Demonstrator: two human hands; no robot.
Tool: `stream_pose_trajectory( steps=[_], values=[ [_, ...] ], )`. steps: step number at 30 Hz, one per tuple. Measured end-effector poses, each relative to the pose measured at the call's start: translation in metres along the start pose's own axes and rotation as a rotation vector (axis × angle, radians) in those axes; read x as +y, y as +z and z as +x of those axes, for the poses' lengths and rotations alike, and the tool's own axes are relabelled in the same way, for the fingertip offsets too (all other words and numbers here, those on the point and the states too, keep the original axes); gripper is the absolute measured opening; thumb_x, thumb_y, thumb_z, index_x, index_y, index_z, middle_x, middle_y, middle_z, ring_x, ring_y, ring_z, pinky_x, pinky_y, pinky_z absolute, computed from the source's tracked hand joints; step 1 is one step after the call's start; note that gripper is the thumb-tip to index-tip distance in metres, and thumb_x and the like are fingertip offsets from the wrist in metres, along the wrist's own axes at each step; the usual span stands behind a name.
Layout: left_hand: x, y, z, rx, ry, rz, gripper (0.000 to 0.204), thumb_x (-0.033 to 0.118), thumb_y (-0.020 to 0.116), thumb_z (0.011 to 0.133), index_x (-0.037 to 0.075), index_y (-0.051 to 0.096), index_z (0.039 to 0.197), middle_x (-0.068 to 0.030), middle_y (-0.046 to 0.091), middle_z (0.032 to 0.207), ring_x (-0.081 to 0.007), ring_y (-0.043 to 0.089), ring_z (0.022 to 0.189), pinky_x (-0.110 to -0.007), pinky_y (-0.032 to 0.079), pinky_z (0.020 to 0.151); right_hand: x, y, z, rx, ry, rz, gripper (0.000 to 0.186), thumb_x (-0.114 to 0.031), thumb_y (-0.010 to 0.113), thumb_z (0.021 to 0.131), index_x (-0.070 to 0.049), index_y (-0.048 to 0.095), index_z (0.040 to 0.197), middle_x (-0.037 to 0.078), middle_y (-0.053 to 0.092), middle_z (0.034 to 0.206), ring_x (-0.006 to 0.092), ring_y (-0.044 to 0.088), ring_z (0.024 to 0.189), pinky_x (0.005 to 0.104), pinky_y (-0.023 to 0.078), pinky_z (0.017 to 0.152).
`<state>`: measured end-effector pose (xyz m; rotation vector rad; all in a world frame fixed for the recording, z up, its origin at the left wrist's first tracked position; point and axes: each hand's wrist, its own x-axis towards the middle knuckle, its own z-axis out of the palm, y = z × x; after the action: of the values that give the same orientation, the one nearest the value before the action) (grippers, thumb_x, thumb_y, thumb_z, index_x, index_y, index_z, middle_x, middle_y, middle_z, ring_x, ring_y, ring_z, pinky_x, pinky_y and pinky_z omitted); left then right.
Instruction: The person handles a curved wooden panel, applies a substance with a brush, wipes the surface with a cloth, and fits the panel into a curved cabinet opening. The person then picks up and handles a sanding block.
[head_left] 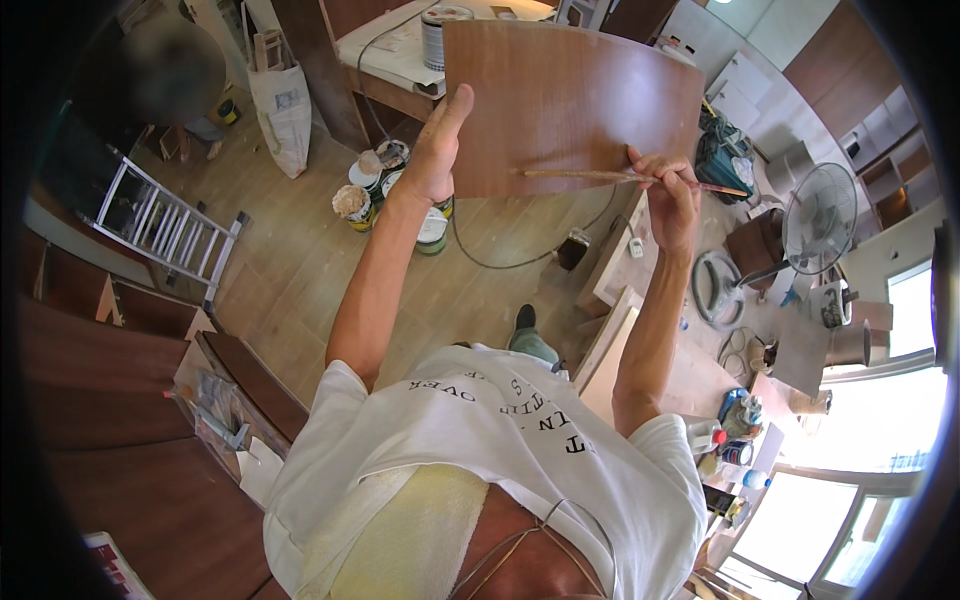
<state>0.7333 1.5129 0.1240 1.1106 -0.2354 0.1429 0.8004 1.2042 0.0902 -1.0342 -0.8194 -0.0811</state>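
A brown wood-grain panel [570, 110] with a glossy face is raised in front of me. My left hand [432, 155] grips its left edge, thumb showing at the side and the other fingers mostly hidden. At the lower right edge of the panel is my right hand [668, 190], closed around a thin stick [580, 174] like a slim paintbrush. The stick lies nearly level across the panel's lower edge, its reddish end pointing right. Those fingers also sit against the panel; how firmly they hold it I cannot tell.
Several open paint cans [366, 180] stand on the wooden floor beyond my left forearm, near a cable [490, 264]. Farther left are an aluminium ladder [170, 225] and a white sack [280, 115]. A fan [820, 218] and a cluttered bench [690, 335] are at the right.
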Motion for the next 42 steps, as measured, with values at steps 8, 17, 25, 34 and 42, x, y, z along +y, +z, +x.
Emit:
stream_pose_trajectory(
  steps=[8,17,25,34,42],
  values=[
    [-0.007,0.002,0.006,-0.035,-0.023,-0.064,0.059,0.048,0.051,0.099,0.005,0.044,0.139,-0.0079,0.055,0.131,-0.0175,0.057,0.117,-0.037,0.052,0.094,0.007,-0.013,-0.005,0.035,0.007,0.067,0.011,-0.013,0.053,0.094,-0.004,0.057,0.089,0.011,0.061,0.08,0.0263,0.059,0.093,0.0572,0.032,0.111],
    [-0.038,-0.007,0.031,0.057,-0.032,-0.089,0.064,0.049,0.052,0.098,0.0,0.042,0.139,-0.0117,0.054,0.133,-0.022,0.056,0.119,-0.04,0.05,0.097,0.011,-0.101,-0.061,0.262,-0.003,0.32,0.012,-0.023,0.053,0.097,-0.012,0.058,0.099,0.003,0.061,0.086,0.0198,0.058,0.097,0.0523,0.033,0.111],
    [-0.103,-0.038,0.079,0.233,-0.093,0.013,0.065,0.047,0.048,0.1,0.002,0.034,0.146,-0.0113,0.043,0.145,-0.0264,0.046,0.13,-0.043,0.039,0.108,0.086,-0.254,-0.191,0.872,0.323,-0.05,0.015,-0.022,0.056,0.097,-0.007,0.06,0.1,0.006,0.067,0.092,0.0188,0.064,0.089,0.0434,0.048,0.095],
    [-0.226,-0.075,0.158,0.553,-0.247,0.27,0.069,0.048,0.048,0.1,0.004,0.027,0.149,-0.0124,0.037,0.148,-0.027,0.041,0.133,-0.045,0.036,0.11,0.377,-0.359,-0.267,0.972,0.901,-0.552,0.026,-0.025,0.061,0.096,-0.004,0.067,0.109,0.005,0.067,0.09,0.0137,0.062,0.079,0.0268,0.05,0.072],
    [-0.305,-0.108,0.183,0.85,-0.339,0.437,0.071,0.054,0.046,0.099,0.009,0.027,0.151,-0.0089,0.035,0.151,-0.0266,0.038,0.135,-0.045,0.034,0.112,0.597,-0.461,-0.345,1.033,1.159,-0.77,0.025,-0.019,0.061,0.093,-0.006,0.068,0.113,0.004,0.066,0.09,0.0124,0.061,0.075,0.0267,0.05,0.067]
  ],
)
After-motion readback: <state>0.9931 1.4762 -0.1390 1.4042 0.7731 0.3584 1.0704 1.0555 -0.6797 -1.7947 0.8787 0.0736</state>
